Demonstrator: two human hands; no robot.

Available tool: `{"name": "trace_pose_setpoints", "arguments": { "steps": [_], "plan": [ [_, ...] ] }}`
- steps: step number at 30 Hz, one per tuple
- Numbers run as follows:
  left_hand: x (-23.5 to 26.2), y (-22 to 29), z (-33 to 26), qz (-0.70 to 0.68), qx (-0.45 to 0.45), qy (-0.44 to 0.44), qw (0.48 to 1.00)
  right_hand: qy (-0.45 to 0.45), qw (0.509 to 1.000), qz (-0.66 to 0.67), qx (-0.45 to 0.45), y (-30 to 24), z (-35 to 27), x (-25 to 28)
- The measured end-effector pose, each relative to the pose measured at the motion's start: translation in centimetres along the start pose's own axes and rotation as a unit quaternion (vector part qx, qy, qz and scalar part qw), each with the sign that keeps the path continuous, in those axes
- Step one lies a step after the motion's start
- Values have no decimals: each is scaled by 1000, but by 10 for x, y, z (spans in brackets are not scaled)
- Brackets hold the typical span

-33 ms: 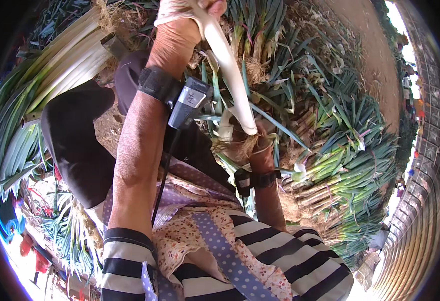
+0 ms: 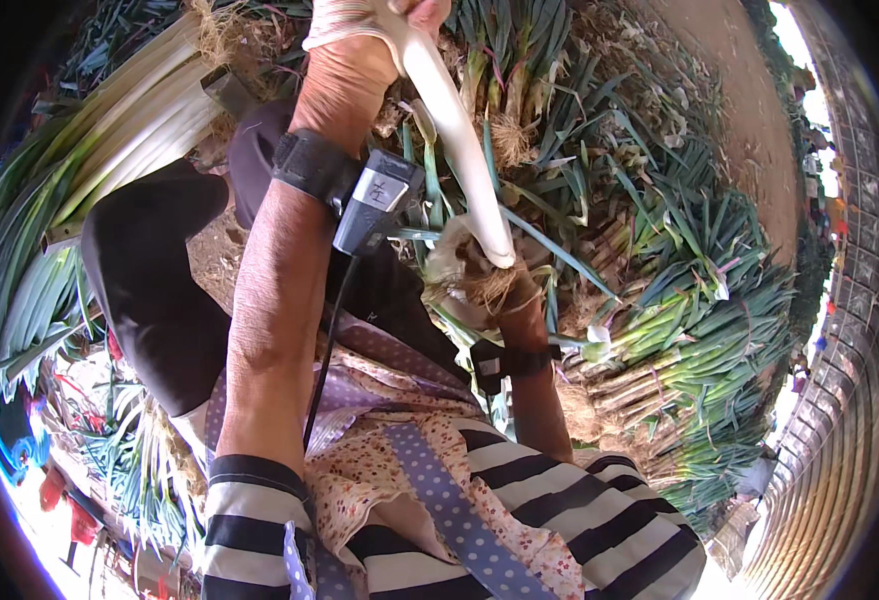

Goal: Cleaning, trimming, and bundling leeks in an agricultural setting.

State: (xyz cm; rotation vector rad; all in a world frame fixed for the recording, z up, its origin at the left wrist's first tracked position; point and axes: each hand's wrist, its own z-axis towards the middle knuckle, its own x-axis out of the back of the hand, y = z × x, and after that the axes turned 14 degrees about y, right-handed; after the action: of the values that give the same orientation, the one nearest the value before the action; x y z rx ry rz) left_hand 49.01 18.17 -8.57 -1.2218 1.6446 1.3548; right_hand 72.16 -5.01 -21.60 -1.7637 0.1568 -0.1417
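The left hand [image 2: 359, 40] grips the white leek stalk [image 2: 454, 130] near its top. The right hand [image 2: 479, 275] closes around the root end, apparently stripping it. Next likely calls for a firm downward pull.

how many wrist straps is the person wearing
2. One black wrist strap with a grey device on it sits on the left hand side, raised at top centre. The other black strap is on the right forearm, lower centre, below the right hand at the leek's root end.
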Motion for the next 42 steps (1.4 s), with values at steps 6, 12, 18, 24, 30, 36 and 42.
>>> {"name": "trace_pose_setpoints", "arguments": {
  "steps": [6, 12, 18, 24, 30, 36, 42],
  "plan": [
    [-3, 8, 0, -85, 25, -151, 985, -77, 780, -621, 32, 50, 1, 90],
    [19, 21, 23, -85, 19, -277, 957, 49, 979, -177, -86, -111, 11, -7],
    [-59, -6, -34, 125, -27, 184, 975, 57, 997, -55, -12, -80, 33, -36],
    [-19, -18, -16, 99, -17, 60, 993, 202, 966, -130, 97, -58, 39, -60],
    [-9, -15, -14, 31, 14, -53, 998, 85, 970, 127, -191, -70, 61, -36],
    [-9, -8, -18, -73, 82, -174, 979, -76, 832, 349, -425, -42, 33, -20],
    [-18, -24, -11, -93, 101, -172, 975, -21, 893, -441, -86, 92, 22, 50]
  ]
}}
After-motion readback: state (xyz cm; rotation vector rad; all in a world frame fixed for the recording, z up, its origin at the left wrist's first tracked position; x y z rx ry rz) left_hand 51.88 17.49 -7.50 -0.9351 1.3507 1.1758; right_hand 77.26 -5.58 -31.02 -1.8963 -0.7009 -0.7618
